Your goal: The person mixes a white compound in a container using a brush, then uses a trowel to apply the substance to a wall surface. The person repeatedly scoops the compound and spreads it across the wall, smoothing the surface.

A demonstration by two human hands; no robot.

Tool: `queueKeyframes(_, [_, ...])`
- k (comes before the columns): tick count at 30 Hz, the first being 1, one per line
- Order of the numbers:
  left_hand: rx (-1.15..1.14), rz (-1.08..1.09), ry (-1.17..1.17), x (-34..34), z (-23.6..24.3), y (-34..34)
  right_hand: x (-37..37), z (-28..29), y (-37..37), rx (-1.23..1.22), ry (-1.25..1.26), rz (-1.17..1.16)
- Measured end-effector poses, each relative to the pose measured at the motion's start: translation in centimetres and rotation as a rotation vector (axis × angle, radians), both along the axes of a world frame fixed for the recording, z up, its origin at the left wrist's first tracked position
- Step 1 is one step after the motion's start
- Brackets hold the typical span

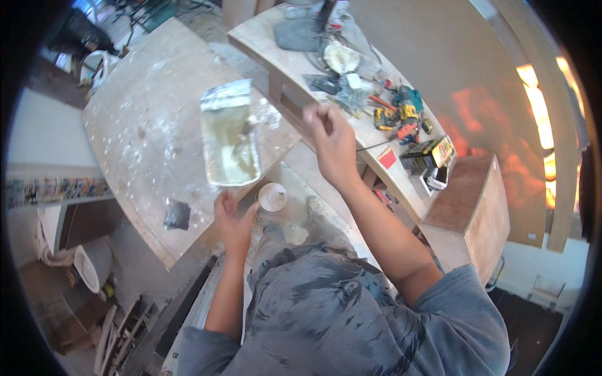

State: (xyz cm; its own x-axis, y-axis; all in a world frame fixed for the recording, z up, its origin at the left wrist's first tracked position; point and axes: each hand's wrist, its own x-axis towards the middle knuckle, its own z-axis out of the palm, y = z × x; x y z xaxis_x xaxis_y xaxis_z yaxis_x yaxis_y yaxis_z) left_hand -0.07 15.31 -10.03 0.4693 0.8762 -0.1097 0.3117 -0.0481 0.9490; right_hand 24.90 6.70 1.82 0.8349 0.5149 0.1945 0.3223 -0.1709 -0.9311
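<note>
My left hand (pixel 233 219) is at the near edge of the stained work table (pixel 144 125), its thumb and fingers apart, with nothing seen in them. Just beyond it lies a long, shallow pale tray (pixel 216 150) with a coating of cream-yellow stuff inside and shiny silver foil (pixel 227 95) at its far end. To the right of the tray my right hand (pixel 331 141) is raised between the two tables. Its fingers curl in toward the thumb; anything pinched there is too small or blurred to name. Below the hands, a round white tub (pixel 273 198) stands low near my feet.
The right-hand bench (pixel 254 36) carries a yellow-and-black drill (pixel 409 114), plastic bags, a bowl with cream residue (pixel 342 57) and a rectangular can (pixel 423 155). A wooden box (pixel 461 194) stands at its near end. A dark square patch (pixel 177 214) lies on the left table.
</note>
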Motion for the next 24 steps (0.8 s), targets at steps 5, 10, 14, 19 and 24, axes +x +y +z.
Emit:
queueKeyframes(5, [-0.556, -0.247, 0.31, -8.7, -9.5, -7.4, 0.7, -17.8, -18.4, -0.369, 0.444, -0.035])
queueKeyframes(10, [-0.397, -0.314, 0.725, -10.4, -14.0, -17.3, 2.3, -31.1, -31.1, -0.754, 0.729, -0.284])
queueKeyframes(14, [-0.439, -0.478, 0.948, -9.0, -20.9, -23.7, 6.9, -50.8, -42.8, -0.811, 0.617, -0.148])
queueKeyframes(19, [-0.347, -0.57, 1.094, -4.4, -26.0, -28.0, 10.4, -58.9, -51.7, -1.088, 0.487, -0.523])
queueKeyframes(24, [-0.343, -0.594, 1.262, -2.5, -28.9, -29.0, 17.2, -65.4, -63.2, -1.825, 0.221, -0.47])
